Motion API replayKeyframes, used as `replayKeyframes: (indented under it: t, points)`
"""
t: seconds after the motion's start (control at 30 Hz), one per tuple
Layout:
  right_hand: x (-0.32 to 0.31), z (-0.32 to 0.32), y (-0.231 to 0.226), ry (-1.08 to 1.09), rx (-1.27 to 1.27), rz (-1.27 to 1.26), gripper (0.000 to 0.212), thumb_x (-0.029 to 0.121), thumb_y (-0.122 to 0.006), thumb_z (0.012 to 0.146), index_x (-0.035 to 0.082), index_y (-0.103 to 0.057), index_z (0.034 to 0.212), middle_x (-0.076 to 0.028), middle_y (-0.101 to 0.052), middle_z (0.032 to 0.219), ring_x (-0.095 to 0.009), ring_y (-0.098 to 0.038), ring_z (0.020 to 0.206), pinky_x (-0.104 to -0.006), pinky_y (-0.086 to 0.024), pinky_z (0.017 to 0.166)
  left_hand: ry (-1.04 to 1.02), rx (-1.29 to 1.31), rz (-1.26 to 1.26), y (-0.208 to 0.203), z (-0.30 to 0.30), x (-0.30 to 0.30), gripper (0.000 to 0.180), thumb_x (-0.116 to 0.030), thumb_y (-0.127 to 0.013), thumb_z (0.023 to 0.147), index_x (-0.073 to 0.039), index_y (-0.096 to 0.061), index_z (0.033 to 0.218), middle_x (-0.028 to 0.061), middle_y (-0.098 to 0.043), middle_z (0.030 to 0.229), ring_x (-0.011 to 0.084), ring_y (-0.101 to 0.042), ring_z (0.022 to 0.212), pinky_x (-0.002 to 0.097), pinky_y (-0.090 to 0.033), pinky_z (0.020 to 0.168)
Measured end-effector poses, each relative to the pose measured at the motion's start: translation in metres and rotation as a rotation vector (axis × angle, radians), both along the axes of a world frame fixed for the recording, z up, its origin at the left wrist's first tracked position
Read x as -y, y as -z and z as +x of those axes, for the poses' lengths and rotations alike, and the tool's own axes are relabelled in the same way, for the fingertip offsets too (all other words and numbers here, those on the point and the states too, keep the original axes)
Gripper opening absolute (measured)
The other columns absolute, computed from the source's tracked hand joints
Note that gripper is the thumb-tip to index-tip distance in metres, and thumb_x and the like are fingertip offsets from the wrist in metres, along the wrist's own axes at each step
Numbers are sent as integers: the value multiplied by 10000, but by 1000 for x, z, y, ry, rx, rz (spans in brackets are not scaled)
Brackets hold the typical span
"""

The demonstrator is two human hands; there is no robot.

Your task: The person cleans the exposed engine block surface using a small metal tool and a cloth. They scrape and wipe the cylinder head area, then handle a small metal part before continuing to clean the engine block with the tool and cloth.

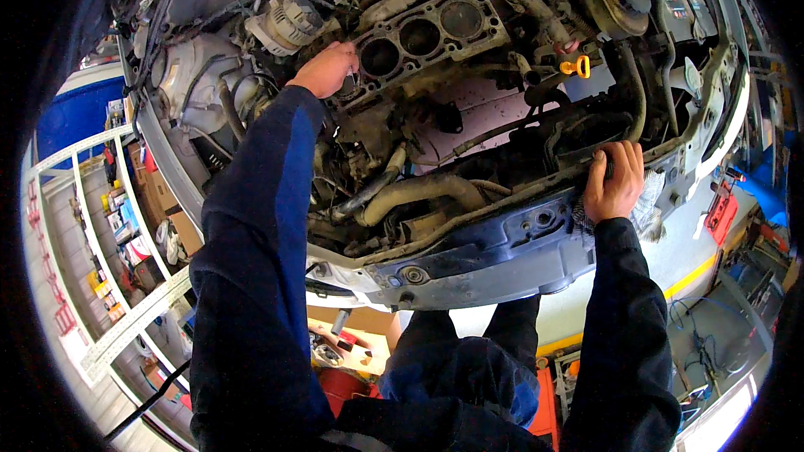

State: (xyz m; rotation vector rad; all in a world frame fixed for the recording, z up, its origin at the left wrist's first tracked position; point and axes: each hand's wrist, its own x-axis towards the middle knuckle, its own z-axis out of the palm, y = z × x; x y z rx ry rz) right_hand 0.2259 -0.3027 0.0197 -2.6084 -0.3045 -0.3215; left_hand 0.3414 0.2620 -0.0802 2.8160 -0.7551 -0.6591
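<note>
Widest of all: the dark front panel [494,243], running across well below the engine block [423,33] in the head view, on the wearer's side of it. Rigid, greasy-looking, good for leaning weight on.

Next, the engine block itself, head off, three round bores open to the air along its flat top deck. Judged very heavy and utterly stiff, fixed in the bay, not for lifting by hand. Probably oily and gritty on the flanks, so slippery. Machined deck likely easy to scratch, better touched at the edges and corners than across the face.

Then a thick tan hose [419,192] below the block, between it and the panel. Looks rubbery, likely to flex rather than bear load.

A ribbed grey alternator [289,21] just left of the block.

Left hand [327,69] resting at the block's near left corner, knuckles up, fingers curled downward against the metal. Cannot tell whether closed on something small or merely pressing, since the fingertips are hidden.

Right hand [614,180] well to the lower right of the block, clamped over the panel's upper edge, with a pale rag [645,209] bunched under the palm. Soft, light, adds friction to the grip.

Smallest: a yellow dipstick loop [576,66] just right of the block, light plastic, a finger-hook.
</note>
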Motion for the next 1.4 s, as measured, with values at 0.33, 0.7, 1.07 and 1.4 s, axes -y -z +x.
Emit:
replayKeyframes:
  t: [0.33,0.7,1.07,1.4]
  points:
    - [1,1,0,-5,8,-10,93,111,-641,943,22,-663,925,-163,-614,908,-411,-578,900,-500,-474,833,-17,41,-47,1,-1,-7,172,54,-696,872,-18,-717,1027,162,-627,1140,410,-596,1149,498,-503,985]
    - [0,1,1,-7,-1,-4,102,117,-631,951,24,-657,919,-159,-615,913,-408,-576,904,-495,-473,832,-55,46,-47,0,0,7,311,151,-658,768,-46,-721,1000,138,-621,1125,390,-590,1170,459,-514,1018]
    - [0,0,1,-8,1,0,106,120,-632,949,22,-651,914,-159,-614,912,-405,-574,894,-494,-474,824,-82,-12,-18,6,2,-1,294,130,-629,770,-41,-733,985,153,-638,1126,399,-601,1171,465,-531,984]
    - [1,0,2,-3,6,-6,102,120,-637,943,23,-653,916,-158,-611,905,-407,-574,889,-498,-475,823,-57,9,-27,2,-1,3,322,147,-643,757,-43,-721,1005,135,-626,1123,391,-593,1132,457,-519,984]
